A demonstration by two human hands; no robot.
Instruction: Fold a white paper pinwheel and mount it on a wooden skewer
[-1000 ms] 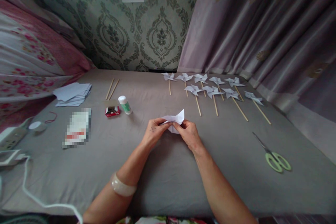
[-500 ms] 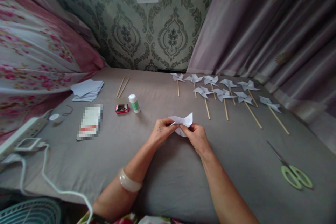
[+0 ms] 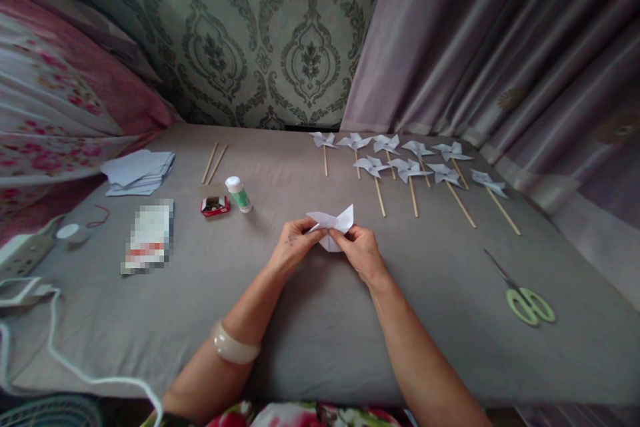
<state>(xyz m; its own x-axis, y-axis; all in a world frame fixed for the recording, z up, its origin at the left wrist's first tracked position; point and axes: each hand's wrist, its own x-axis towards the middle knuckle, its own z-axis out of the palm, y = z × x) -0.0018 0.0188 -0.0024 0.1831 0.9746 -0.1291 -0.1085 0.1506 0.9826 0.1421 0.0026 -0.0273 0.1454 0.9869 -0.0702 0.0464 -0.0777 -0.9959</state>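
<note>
Both hands meet over the grey cloth-covered surface (image 3: pixel 310 340), pinching a white folded paper piece (image 3: pixel 334 221) with pointed flaps sticking up. My left hand (image 3: pixel 291 246) grips its left side with thumb and fingers closed. On the paper's right side, my right hand (image 3: pixel 361 251) is closed on it too. A pale bangle (image 3: pixel 234 349) sits on my left wrist.
Several finished paper pinwheels on wooden sticks (image 3: pixel 407 170) lie at the back right. Green-handled scissors (image 3: pixel 525 299) lie right. A glue bottle (image 3: pixel 238 193), small red box (image 3: pixel 215 205), two sticks (image 3: pixel 214 162), paper stack (image 3: pixel 137 172), a packet (image 3: pixel 149 235) and a power strip with cable (image 3: pixel 25 260) lie left.
The hands stay together on the folded paper, with small finger shifts. The view has swung left and back, so everything sits slightly differently in frame.
</note>
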